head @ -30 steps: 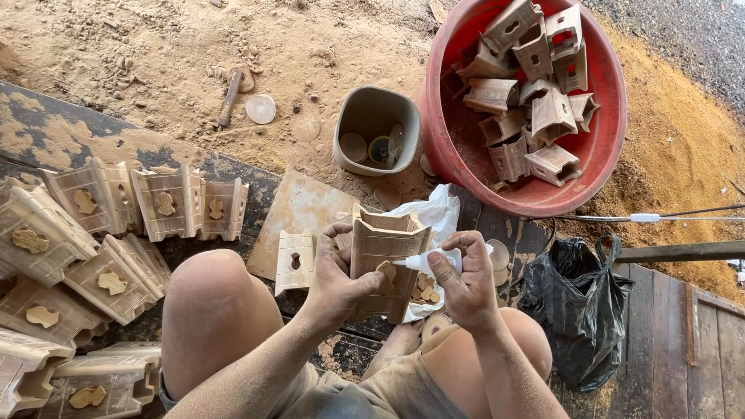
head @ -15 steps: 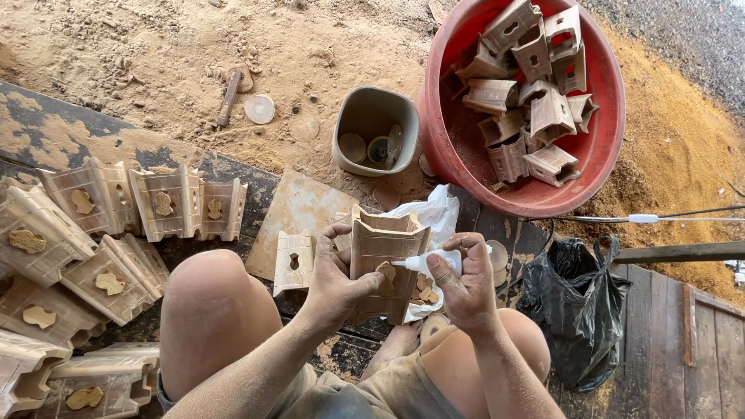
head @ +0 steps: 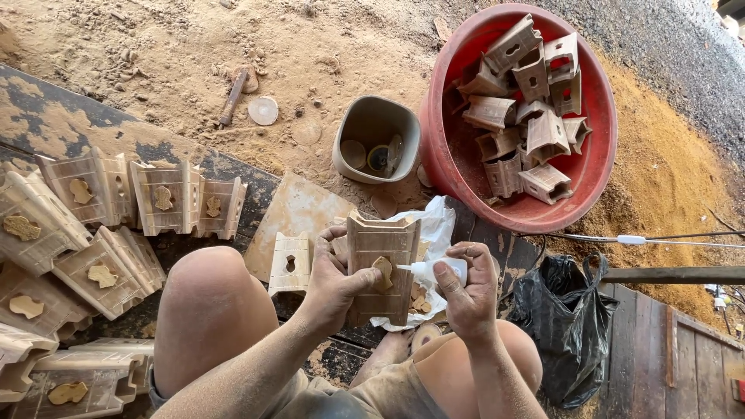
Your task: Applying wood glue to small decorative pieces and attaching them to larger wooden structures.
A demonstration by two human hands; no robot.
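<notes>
My left hand (head: 335, 281) grips an upright carved wooden piece (head: 382, 256) between my knees, thumb pressing a small gourd-shaped wooden insert (head: 383, 272) on its face. My right hand (head: 469, 289) holds a small white glue bottle (head: 434, 268), its nozzle pointing left at the insert. Under the piece lies a white plastic bag (head: 434, 225) with several small wooden inserts (head: 419, 301). Another carved piece with an empty cut-out (head: 289, 262) lies flat just left of my left hand.
A red basin (head: 597, 155) holds several carved pieces at upper right. A grey tub (head: 377, 138) stands beside it. Rows of carved pieces with inserts (head: 101, 225) lie at left. A black plastic bag (head: 560, 326) sits at right, and a hammer (head: 233, 95) rests on the sawdust.
The view has shifted slightly; the wooden piece is held a little more upright and face-on. Both hands keep their grip, with the nozzle still at the insert.
</notes>
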